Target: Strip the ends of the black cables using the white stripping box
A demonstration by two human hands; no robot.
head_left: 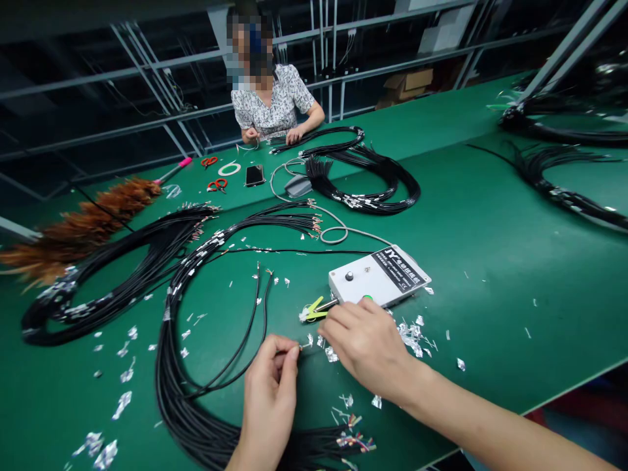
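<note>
My left hand (273, 386) pinches the end of a cable between thumb and forefinger, and a short pale tip pokes out to the right. My right hand (366, 343) is closed beside it, fingertips pointing down; whatever they hold is hidden. Just behind the right fingers is a yellow-green clip (314, 310) on the front of a white control box (360, 278) with a black knob. A big bundle of black cables (169, 366) curves around my left hand, its coloured wire ends (356, 441) lying below my right wrist.
Foil scraps (415, 337) litter the green table (490, 261). More cable coils (387, 203) lie behind the box and at left. Across the table sits a co-worker (272, 104) handling cables. Orange scissors (216, 186), a phone (254, 175) and a feather duster (108, 212) lie farther back.
</note>
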